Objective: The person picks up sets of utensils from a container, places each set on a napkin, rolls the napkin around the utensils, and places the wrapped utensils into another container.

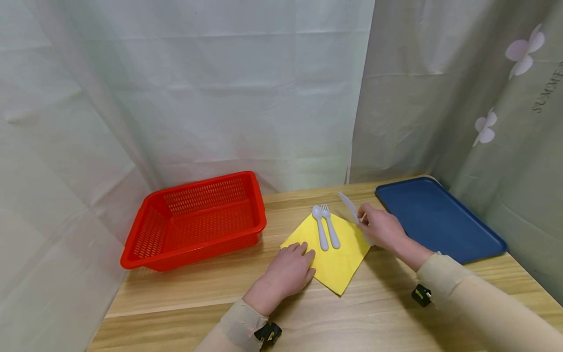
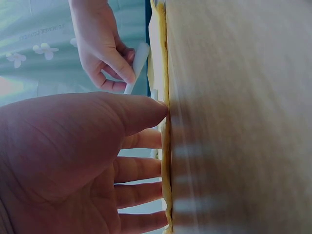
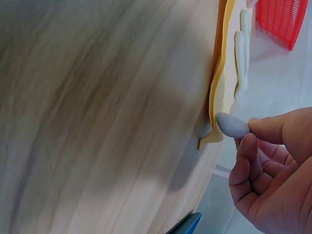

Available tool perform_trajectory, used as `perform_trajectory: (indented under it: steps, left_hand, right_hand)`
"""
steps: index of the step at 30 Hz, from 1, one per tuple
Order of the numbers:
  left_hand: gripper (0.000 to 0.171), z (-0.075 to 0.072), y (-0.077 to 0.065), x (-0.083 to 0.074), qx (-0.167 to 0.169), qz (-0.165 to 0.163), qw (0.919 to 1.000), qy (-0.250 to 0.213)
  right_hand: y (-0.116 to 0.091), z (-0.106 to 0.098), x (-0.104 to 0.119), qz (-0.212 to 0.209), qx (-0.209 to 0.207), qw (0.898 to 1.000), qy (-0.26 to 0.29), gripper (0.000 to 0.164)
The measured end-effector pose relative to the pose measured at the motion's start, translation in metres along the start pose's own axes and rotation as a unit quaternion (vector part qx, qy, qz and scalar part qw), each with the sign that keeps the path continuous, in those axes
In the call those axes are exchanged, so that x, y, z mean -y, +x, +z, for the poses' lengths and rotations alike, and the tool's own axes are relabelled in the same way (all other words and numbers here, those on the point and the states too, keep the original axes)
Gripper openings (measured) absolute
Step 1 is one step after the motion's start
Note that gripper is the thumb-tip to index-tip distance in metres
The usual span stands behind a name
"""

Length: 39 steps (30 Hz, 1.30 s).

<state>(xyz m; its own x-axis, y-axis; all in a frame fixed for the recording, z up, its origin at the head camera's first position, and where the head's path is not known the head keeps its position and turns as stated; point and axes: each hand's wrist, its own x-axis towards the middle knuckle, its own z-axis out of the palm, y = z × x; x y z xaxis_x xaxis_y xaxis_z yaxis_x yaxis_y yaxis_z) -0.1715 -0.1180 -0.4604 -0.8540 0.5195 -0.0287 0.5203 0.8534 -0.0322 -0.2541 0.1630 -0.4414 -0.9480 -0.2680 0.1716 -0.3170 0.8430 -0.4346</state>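
Note:
A yellow napkin (image 1: 340, 271) lies turned like a diamond on the wooden table. On it a pale spoon (image 1: 321, 230) and a pale fork (image 1: 331, 227) lie side by side, handles toward the person. My left hand (image 1: 290, 269) rests with extended fingertips on the napkin's left edge; the left wrist view shows its thumb and fingers along that edge. My right hand (image 1: 381, 226) pinches a pale knife (image 1: 349, 203) between thumb and fingers over the napkin's right corner, its blade pointing up and left. In the right wrist view the knife's handle end (image 3: 231, 125) sticks out close to the napkin.
A red perforated basket (image 1: 193, 249) stands at the left of the table. A dark blue tray (image 1: 440, 215) lies at the right, just beyond the right hand. Pale curtains (image 1: 246, 98) hang behind the table and at both sides.

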Motion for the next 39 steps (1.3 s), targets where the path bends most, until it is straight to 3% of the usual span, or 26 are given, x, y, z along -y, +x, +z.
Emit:
perform_trajectory:
  steps: [39]
  left_hand:
    - [0.05, 0.003, 0.002, 0.001, -0.007, 0.001, 1.0, 0.006]
  right_hand:
    - [0.015, 0.032, 0.021, 0.01, 0.046, 0.998, 0.028, 0.01]
